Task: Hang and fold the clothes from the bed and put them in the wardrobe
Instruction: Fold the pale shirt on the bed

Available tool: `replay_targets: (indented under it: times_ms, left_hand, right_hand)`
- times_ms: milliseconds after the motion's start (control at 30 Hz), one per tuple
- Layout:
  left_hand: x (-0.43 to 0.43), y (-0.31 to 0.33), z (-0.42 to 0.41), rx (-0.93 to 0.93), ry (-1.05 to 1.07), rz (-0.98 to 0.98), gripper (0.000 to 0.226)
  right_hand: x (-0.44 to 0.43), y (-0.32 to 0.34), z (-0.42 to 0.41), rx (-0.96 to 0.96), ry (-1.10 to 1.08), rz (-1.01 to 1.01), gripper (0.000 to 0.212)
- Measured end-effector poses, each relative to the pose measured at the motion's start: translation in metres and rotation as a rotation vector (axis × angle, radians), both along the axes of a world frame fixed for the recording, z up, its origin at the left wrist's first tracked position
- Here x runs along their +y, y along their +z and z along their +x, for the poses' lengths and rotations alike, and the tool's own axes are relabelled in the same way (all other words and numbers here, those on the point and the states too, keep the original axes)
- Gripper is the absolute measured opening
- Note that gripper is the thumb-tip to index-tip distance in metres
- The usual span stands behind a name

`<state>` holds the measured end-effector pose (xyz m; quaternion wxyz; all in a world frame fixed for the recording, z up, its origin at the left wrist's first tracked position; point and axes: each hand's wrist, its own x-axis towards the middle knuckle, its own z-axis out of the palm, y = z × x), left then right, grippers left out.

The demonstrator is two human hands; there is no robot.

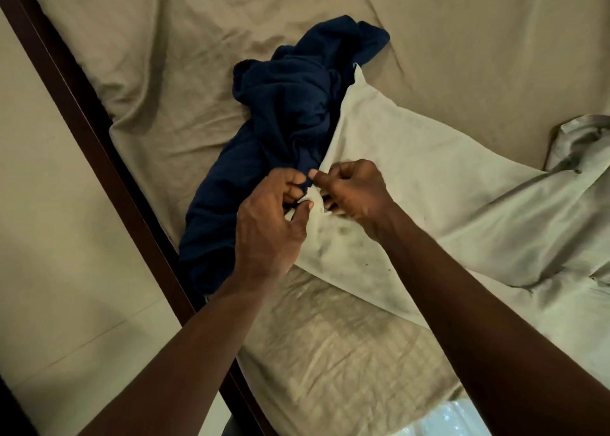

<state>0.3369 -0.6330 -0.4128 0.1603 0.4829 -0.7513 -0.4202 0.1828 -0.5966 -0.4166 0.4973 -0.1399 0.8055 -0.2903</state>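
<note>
A crumpled navy blue garment [290, 105] lies on the bed, stretching from the middle toward the near left edge. A pale cream garment [412, 178] lies spread to its right, overlapping it. My left hand [267, 217] pinches the edge where the blue and cream cloth meet, thumb on the cream fabric. Beside it, my right hand [353, 191] has its fingers curled into the cream garment's edge. The two hands almost touch.
The bed [165, 72] is covered by a wrinkled beige sheet. A dark wooden bed frame [99, 128] runs diagonally along the left, with pale floor [49, 237] beyond. Another grey-beige cloth [581, 138] lies bunched at the right edge.
</note>
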Motion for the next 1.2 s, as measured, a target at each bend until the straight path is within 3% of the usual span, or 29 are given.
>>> replay_targets:
  times_ms: [167,367,533,767,833,967,1200]
  left_hand:
    - [0.003,-0.001,0.006,-0.149,0.015,0.007,0.016]
    - [0.009,0.007,0.009,-0.090,-0.019,-0.085,0.020]
    - [0.008,0.001,0.013,-0.087,0.042,-0.030,0.016]
    - [-0.005,-0.017,0.011,-0.195,0.036,-0.008,0.040]
    - [-0.005,-0.019,0.010,-0.246,-0.023,-0.052,0.042]
    - [-0.022,-0.021,0.018,-0.310,-0.101,-0.087,0.040]
    - [-0.032,-0.019,0.026,-0.354,-0.121,-0.139,0.044]
  right_hand:
    - [-0.007,0.005,-0.004,0.039,0.012,0.030,0.036]
    - [-0.013,0.017,0.003,0.073,0.035,-0.117,0.045]
    - [-0.009,0.015,0.007,-0.064,0.059,-0.221,0.040]
    - [0.013,-0.004,0.012,-0.114,0.077,-0.266,0.015]
    - [0.019,-0.006,0.017,-0.083,0.083,-0.295,0.019]
    - [0.036,-0.016,0.025,0.255,0.250,-0.282,0.031]
    - [0.074,-0.017,0.029,0.882,0.367,-0.212,0.033]
